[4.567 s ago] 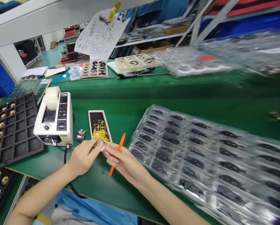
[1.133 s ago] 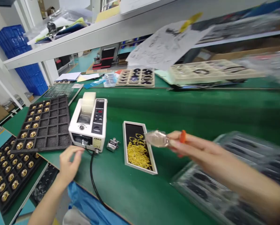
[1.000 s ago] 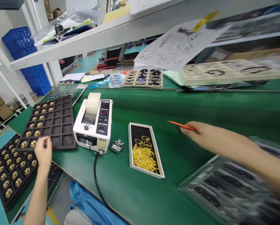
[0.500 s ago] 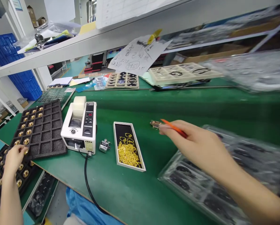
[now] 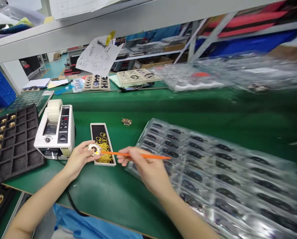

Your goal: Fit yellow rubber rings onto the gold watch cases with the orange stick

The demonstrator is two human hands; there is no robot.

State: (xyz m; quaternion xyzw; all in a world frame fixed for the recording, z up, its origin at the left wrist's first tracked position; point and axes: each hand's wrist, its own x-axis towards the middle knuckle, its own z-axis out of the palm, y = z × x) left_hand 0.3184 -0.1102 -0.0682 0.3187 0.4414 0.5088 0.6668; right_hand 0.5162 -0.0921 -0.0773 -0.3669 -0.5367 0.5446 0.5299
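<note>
1. Two things are held: the left hand (image 5: 79,156) pinches a round gold part (image 5: 94,149) by its edge.
2. The right hand (image 5: 148,170) pinches an orange stick (image 5: 154,156), its tip at or just beside that part.
3. Just beyond, a white box (image 5: 110,143) holds yellow rings (image 5: 103,146).
4. Another gold piece (image 5: 126,122) lies farther back on the green counter (image 5: 101,192).

Bright light glares off the clear tray (image 5: 209,160), apparently blurred at right.

My left forearm (image 5: 42,196) and right forearm (image 5: 185,212) slant inward, left hand (image 5: 80,156) pinching, right hand (image 5: 147,169) in a pen grip.
</note>
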